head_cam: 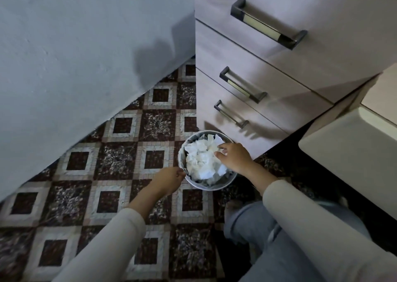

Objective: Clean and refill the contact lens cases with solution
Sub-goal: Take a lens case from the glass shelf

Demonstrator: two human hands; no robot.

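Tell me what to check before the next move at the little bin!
1. Bin stands upright on the floor: ok.
2. Left hand grips the bin's rim to steady it: ok.
3. Right hand is over the tissues, inside the rim: ok.
4. Room left in the bin: not ok, crumpled tissues are heaped up to the rim.
5. Right hand has let go of its tissue: cannot tell, the curled fingers hide it.

3-drawer unit [253,51] on patterned floor [116,155]
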